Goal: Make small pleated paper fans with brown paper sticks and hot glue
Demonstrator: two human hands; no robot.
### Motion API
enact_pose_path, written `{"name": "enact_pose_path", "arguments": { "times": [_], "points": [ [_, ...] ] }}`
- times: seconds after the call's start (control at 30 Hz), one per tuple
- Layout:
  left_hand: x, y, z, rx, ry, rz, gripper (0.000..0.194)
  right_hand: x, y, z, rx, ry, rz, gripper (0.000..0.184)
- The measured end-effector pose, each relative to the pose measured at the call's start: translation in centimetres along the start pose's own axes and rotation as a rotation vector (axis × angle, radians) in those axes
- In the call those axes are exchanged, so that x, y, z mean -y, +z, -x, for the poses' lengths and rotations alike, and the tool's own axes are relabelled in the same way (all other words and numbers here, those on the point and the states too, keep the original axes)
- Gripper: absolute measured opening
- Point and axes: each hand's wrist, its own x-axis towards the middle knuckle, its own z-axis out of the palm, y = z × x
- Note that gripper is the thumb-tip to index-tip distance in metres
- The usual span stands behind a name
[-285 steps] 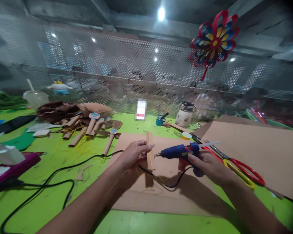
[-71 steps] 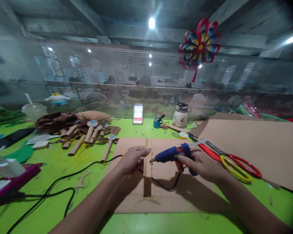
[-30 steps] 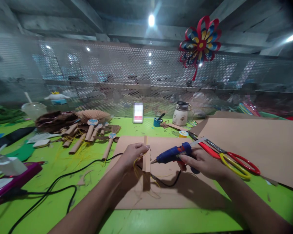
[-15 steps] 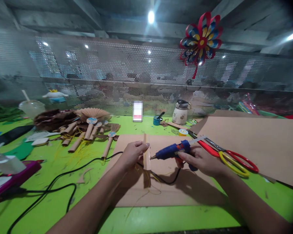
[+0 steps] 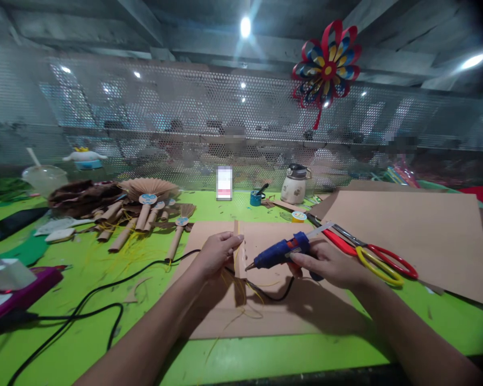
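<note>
The step in hand looks to be laying hot glue along a narrow brown folded strip (image 5: 240,262), with small pale spots near its right edge that are probably glue; the strip stands at the middle of the scene, above a large brown sheet (image 5: 265,324) spread on the green surface (image 5: 330,356); a yellow string (image 5: 251,315) trails below it in loops, towards the near edge.

The left grip (image 5: 215,254) is closed in a pinch on the strip, thumb on the face turned to the camera, with the other fingers mostly hidden behind; the right grip (image 5: 330,262) is wrapped round the handle of a blue glue gun (image 5: 279,252), its thumb on the near side; whether the trigger is pressed cannot be told.

The nozzle points left at the strip's lower right edge, just beside it; contact is too fine to judge; the next move seems to call for a steady strip and a small, controlled travel of the nozzle along that edge, with the left fingertips clear of the hot tip.

The gun's black cord (image 5: 274,298) curves under the work; large scissors (image 5: 362,246) lie to the right; brown paper fans (image 5: 143,214) lie far left.
</note>
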Motion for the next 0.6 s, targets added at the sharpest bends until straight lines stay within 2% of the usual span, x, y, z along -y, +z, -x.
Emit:
{"name": "enact_pose_path", "arguments": {
  "times": [0.3,0.6],
  "points": [
    [-0.34,0.27,0.22,-0.004,0.009,-0.002,0.041,-0.37,0.13,-0.32,-0.027,0.018,-0.077,0.047],
    [-0.45,0.24,0.37,-0.001,0.004,-0.024,0.037,0.02,-0.13,0.02,0.014,-0.022,0.039,0.047]
  ]
}}
